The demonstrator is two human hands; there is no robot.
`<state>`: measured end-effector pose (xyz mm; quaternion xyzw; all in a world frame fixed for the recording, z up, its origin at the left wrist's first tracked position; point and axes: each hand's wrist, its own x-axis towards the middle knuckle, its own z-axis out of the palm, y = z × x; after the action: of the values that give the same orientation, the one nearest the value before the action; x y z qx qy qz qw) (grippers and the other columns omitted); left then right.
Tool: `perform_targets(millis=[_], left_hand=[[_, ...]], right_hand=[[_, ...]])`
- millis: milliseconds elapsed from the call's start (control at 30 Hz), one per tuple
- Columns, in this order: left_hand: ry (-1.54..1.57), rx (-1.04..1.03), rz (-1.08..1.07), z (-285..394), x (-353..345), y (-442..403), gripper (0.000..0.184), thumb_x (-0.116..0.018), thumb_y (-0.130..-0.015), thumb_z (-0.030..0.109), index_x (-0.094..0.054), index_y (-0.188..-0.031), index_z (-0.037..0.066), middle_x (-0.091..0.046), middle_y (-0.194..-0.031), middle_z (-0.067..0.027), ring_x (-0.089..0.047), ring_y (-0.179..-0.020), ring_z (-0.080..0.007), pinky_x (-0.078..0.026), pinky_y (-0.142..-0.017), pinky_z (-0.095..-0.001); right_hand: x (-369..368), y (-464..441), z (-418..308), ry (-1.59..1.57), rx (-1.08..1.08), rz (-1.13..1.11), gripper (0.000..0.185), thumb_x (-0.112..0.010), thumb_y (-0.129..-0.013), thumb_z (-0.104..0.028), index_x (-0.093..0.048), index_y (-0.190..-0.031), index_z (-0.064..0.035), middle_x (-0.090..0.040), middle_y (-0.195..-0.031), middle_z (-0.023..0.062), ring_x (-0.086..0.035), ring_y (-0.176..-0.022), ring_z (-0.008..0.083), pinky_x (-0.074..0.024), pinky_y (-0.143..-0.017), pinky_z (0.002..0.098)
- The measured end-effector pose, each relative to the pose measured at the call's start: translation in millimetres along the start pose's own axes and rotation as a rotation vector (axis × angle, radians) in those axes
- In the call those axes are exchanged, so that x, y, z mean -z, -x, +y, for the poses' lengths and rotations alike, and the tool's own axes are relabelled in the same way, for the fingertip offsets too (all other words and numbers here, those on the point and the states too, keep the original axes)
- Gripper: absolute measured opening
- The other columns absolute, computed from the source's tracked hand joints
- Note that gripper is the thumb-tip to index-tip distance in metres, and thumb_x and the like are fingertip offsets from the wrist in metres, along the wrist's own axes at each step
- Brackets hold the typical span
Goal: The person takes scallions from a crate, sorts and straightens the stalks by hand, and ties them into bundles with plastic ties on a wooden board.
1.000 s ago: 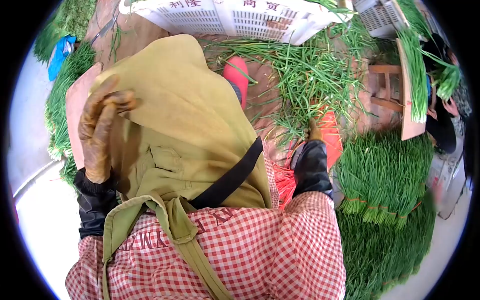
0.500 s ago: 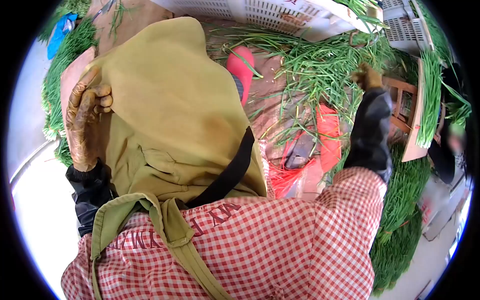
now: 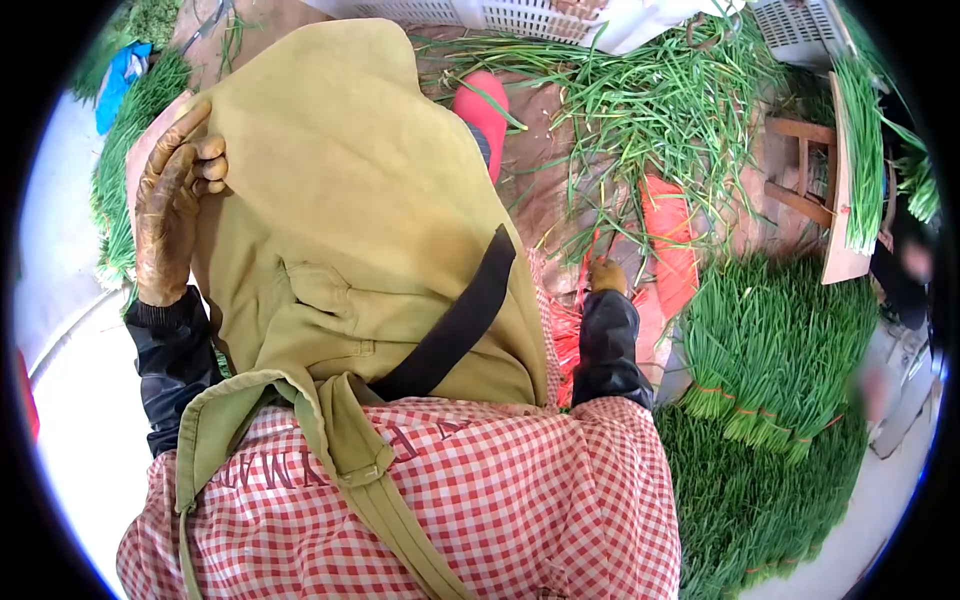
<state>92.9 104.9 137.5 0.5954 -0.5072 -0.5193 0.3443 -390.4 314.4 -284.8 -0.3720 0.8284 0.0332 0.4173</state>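
Note:
My left hand (image 3: 175, 205), in a tan rubber glove, rests at the left edge of my olive apron (image 3: 340, 150). Its fingers are loosely curled with gaps between them, and I see nothing held in them. Down at the right of my lap, my gloved right hand (image 3: 607, 276) is among red plastic tie strips (image 3: 567, 335). Its fingers are bunched and partly hidden, and a red strand shows beside them. A thicker red bundle of strips (image 3: 668, 240) lies just right of this hand. Loose green garlic-chive-like stalks (image 3: 660, 120) spread beyond it.
Tied bunches of green stalks (image 3: 765, 350) are piled at the right. A wooden stool (image 3: 800, 170) and a board with stalks (image 3: 850, 190) stand above them. White plastic crates (image 3: 530, 18) line the far side. A pink shoe (image 3: 482, 105) is beside my apron. Another person's dark sleeve (image 3: 897, 285) shows at far right.
My right hand has moved from the loose stalks at upper right, down and left, to the red strips. My left hand keeps its pose. The tied bunches at right show more fully.

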Motion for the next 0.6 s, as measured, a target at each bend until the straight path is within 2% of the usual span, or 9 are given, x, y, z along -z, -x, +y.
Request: perform_targets(millis=[67, 133, 233, 300, 333, 400, 500, 533, 600], left_hand=[[0.001, 0.059, 0.036, 0, 0, 1, 0.05, -0.049, -0.095, 0.029, -0.043, -0.135, 0.0, -0.06, -0.104, -0.0047, -0.055, -0.088, -0.0095, -0.044, -0.083, -0.024], [0.02, 0.028, 0.033, -1, -2, 2, 0.048, -0.049, -0.096, 0.028, -0.043, -0.134, -0.001, -0.061, -0.104, -0.0053, -0.056, -0.089, -0.0098, -0.045, -0.083, -0.0241], [0.027, -0.004, 0.045, 2, -10, 8, 0.046, -0.048, -0.096, 0.026, -0.044, -0.133, -0.001, -0.061, -0.105, -0.0065, -0.056, -0.09, -0.0104, -0.045, -0.082, -0.0242], [0.018, -0.016, 0.035, 4, -10, 8, 0.046, -0.047, -0.097, 0.027, -0.045, -0.133, -0.001, -0.061, -0.106, -0.0075, -0.057, -0.089, -0.0109, -0.046, -0.081, -0.0245], [0.022, -0.028, 0.036, 5, -9, 8, 0.046, -0.047, -0.097, 0.027, -0.045, -0.133, -0.001, -0.061, -0.106, -0.0075, -0.057, -0.089, -0.0109, -0.046, -0.081, -0.0245], [0.058, -0.044, -0.01, 8, -6, 8, 0.046, -0.048, -0.096, 0.028, -0.046, -0.132, -0.001, -0.062, -0.106, -0.0072, -0.057, -0.089, -0.0111, -0.046, -0.08, -0.0248], [0.089, -0.123, 0.05, 7, -4, 9, 0.048, -0.049, -0.096, 0.03, -0.047, -0.132, -0.001, -0.062, -0.104, -0.0067, -0.057, -0.087, -0.0114, -0.046, -0.079, -0.0247], [0.092, -0.132, 0.053, 8, -3, 12, 0.048, -0.049, -0.096, 0.03, -0.047, -0.132, -0.001, -0.062, -0.104, -0.0067, -0.057, -0.087, -0.0114, -0.046, -0.079, -0.0247], [0.219, -0.281, 0.084, 19, -1, 9, 0.049, -0.051, -0.094, 0.031, -0.048, -0.131, -0.001, -0.062, -0.101, -0.0062, -0.057, -0.085, -0.0118, -0.045, -0.077, -0.0249]], right_hand=[[19, 21, -7, -0.544, -0.232, -0.09, 0.026, -0.056, -0.086, -0.027, -0.067, -0.086, -0.0034, -0.065, -0.069, 0.0099, -0.062, -0.06, 0.0178, -0.049, -0.056, 0.0308], [23, 25, 13, -0.28, 0.21, 0.002, 0.021, -0.054, -0.088, -0.022, -0.067, -0.087, -0.0059, -0.064, -0.069, 0.0072, -0.059, -0.054, 0.0145, -0.045, -0.046, 0.0272], [45, 66, -13, -0.568, -0.071, -0.066, 0.022, -0.052, -0.088, -0.021, -0.066, -0.088, -0.0048, -0.064, -0.068, 0.0073, -0.059, -0.054, 0.0182, -0.048, -0.051, 0.0331], [7, 49, 31, 0.335, 0.898, 0.147, 0.029, -0.05, -0.092, -0.029, -0.066, -0.087, -0.0049, -0.064, -0.073, 0.0073, -0.059, -0.06, 0.0199, -0.0483, -0.057, 0.0353], [-1, 36, 43, 0.338, 0.902, 0.158, 0.029, -0.05, -0.092, -0.029, -0.066, -0.087, -0.0049, -0.064, -0.073, 0.0073, -0.059, -0.06, 0.0199, -0.0483, -0.057, 0.0353], [-8, 8, 57, -0.712, 0.613, -0.188, 0.027, -0.051, -0.091, -0.028, -0.066, -0.084, -0.0073, -0.061, -0.074, 0.0048, -0.056, -0.063, 0.0182, -0.0464, -0.06, 0.034], [120, -86, 51, -0.971, 0.053, 0.375, 0.016, -0.056, -0.083, -0.022, -0.063, -0.077, -0.0087, -0.057, -0.063, 0.0013, -0.048, -0.052, 0.0153, -0.0395, -0.052, 0.0304], [196, -4, -32, -1.599, 0.143, 0.563, 0.016, -0.057, -0.085, -0.021, -0.061, -0.073, -0.0101, -0.052, -0.061, -0.0012, -0.041, -0.047, 0.0095, -0.0328, -0.045, 0.0252], [228, 3, -33, -1.517, 0.373, 0.413, 0.016, -0.06, -0.084, -0.019, -0.058, -0.071, -0.01, -0.047, -0.058, -0.0038, -0.038, -0.046, 0.0078, -0.0288, -0.043, 0.0224]])
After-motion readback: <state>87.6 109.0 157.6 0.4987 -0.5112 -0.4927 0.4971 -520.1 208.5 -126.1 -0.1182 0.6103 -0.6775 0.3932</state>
